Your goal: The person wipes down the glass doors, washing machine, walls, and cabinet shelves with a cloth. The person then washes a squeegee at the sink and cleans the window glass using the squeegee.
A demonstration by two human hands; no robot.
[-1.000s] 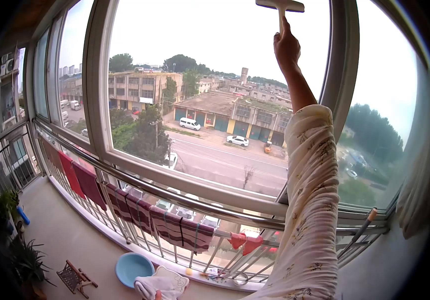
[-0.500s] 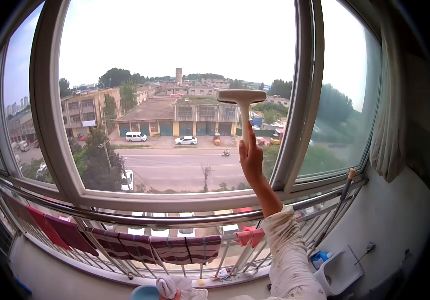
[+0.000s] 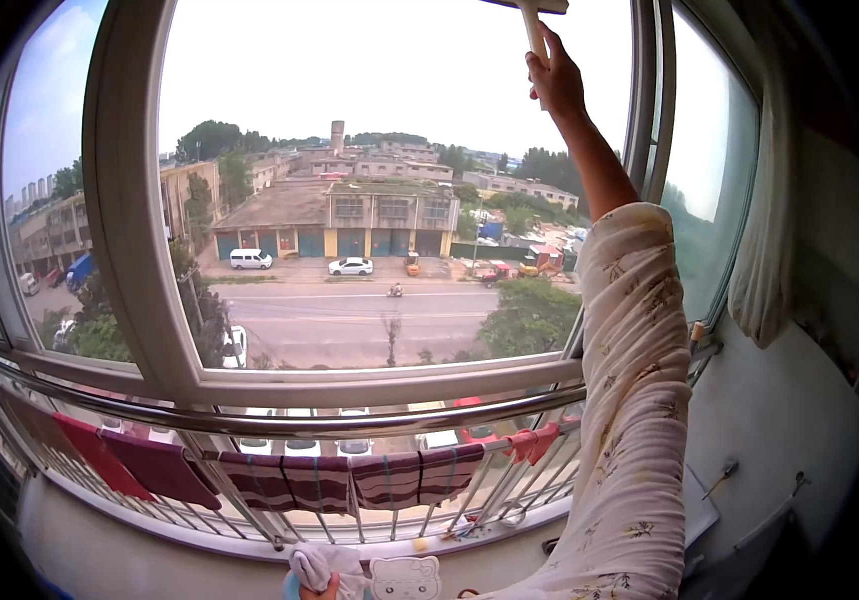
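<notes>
My right hand point(image 3: 558, 80) is raised high, its fingers wrapped round the pale handle of a window squeegee point(image 3: 530, 28). The squeegee's head lies at the upper edge of the view, partly cut off, in front of the big window pane point(image 3: 400, 90). Low down, my left hand point(image 3: 324, 590) grips a bunched white cloth point(image 3: 318, 562); only part of that hand shows. A sliver of a light blue basin point(image 3: 292, 586) appears beside the cloth. To its right is a white cat-face-shaped item point(image 3: 406, 578).
A metal rail point(image 3: 380, 426) runs below the window, with striped towels point(image 3: 420, 478) and red cloths point(image 3: 100, 458) hanging on the bars. A gathered curtain point(image 3: 762, 270) hangs at right. Outside are a road, parked vehicles and low buildings.
My right hand has carried the squeegee up and slightly right towards the top of the pane. The view has shifted, and the cat-face-shaped item has come into sight. My left hand still holds the cloth.
</notes>
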